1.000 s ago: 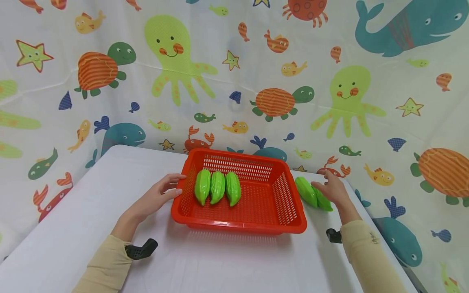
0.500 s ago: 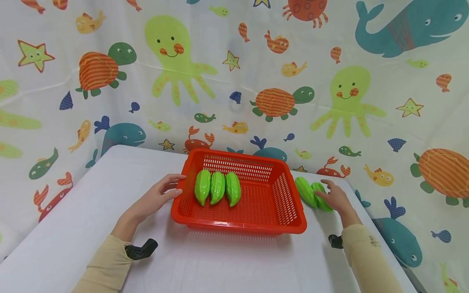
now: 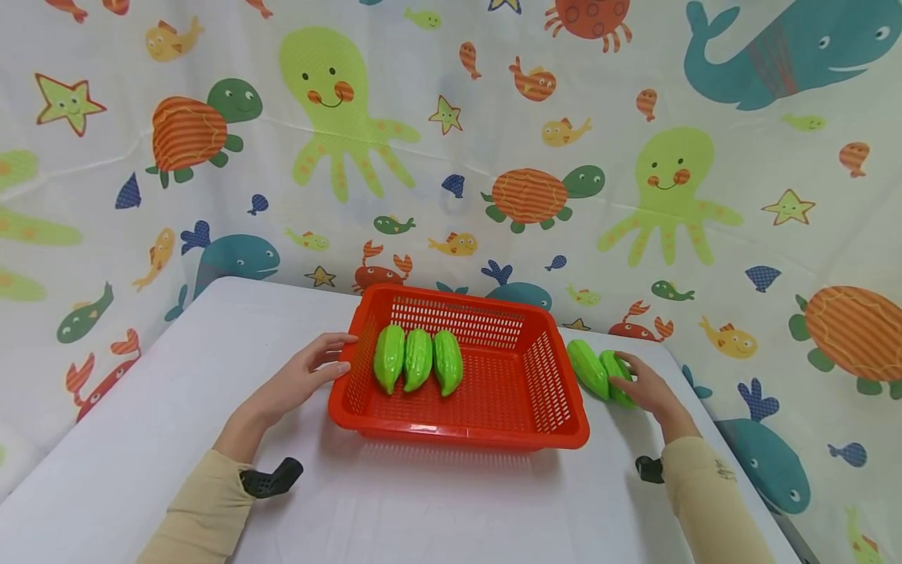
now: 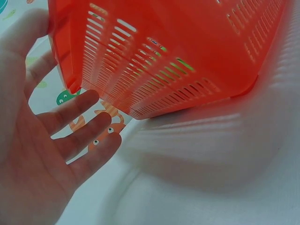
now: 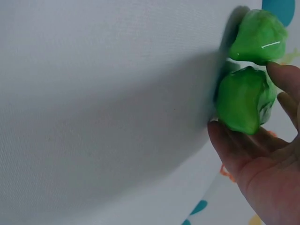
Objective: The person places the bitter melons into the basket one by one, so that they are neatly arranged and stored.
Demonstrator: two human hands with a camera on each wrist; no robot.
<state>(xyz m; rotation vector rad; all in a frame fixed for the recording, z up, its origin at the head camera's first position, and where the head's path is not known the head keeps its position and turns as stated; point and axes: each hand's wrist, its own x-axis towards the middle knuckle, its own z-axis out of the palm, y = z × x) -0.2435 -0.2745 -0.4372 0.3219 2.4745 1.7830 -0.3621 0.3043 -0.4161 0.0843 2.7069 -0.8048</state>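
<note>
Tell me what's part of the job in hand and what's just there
Part of the job:
red slotted basket
three ridged green fruits inside
two ridged green fruits outside, by the right hand

Just there:
sea-creature backdrop
black wrist cameras

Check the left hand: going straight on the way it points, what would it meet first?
Most likely the basket: its left side sits right ahead of the left hand. Depth is unclear, so some fingers may already touch it.
</note>
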